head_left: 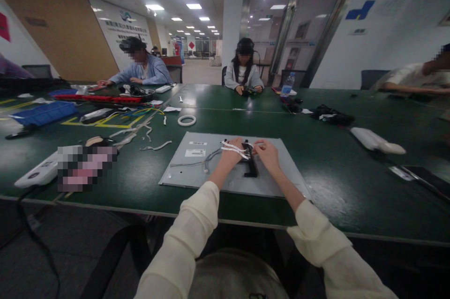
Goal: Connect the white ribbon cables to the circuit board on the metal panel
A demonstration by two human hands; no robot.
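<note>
The left hand [232,153] lay against a black angular frame [251,168] on the flat grey metal panel [200,175]; the right hand [266,153] pinched a thin white strip [250,145]. The panel sat on the glossy green bench [140,182].

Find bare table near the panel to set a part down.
Widest: right of the panel, up to the white device. Smaller: left of the panel, below the loose strips; just beyond it, right of the tape roll.
Crowded: far left, with blue tray and cables; mid-panel, left hand and right hand at the black bracket.
</note>
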